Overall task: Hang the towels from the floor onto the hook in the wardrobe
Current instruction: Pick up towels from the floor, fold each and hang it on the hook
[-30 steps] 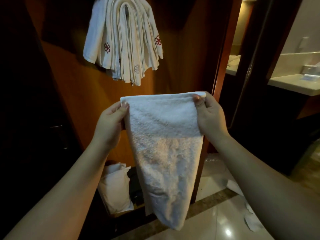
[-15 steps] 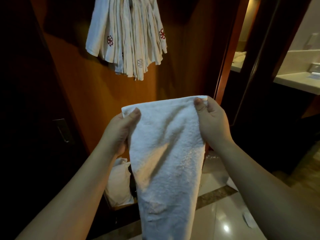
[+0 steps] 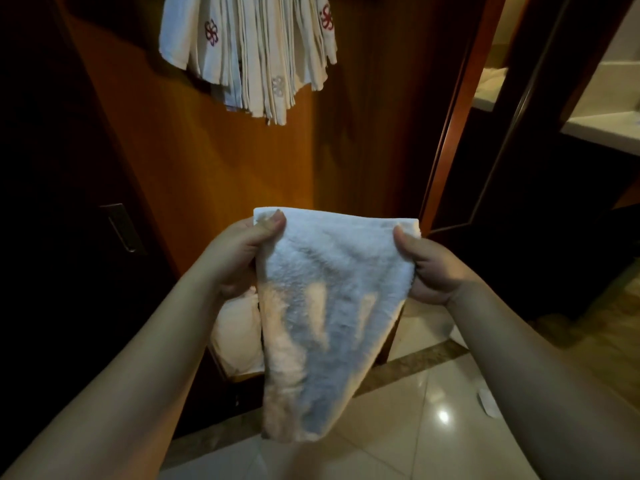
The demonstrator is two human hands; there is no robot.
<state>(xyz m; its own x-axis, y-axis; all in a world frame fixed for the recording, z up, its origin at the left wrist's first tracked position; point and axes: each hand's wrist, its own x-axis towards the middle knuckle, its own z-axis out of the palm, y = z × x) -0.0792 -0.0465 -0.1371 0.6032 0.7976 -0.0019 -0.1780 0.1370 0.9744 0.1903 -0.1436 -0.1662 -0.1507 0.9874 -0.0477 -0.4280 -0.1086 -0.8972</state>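
Head view: a white towel (image 3: 322, 306) is being held up by its top corners, pinched by the left hand (image 3: 239, 258) and right hand (image 3: 426, 268), below the hung towels (image 3: 249, 50); hanging it is judged remaining.

hanging towels (image 3: 256, 53) cut off at top, hook hidden.

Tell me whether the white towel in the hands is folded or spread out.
Spread, held up, not bundled: the left hand and right hand pinch the white towel's top corners and it hangs below. Whether it is doubled: cannot tell.
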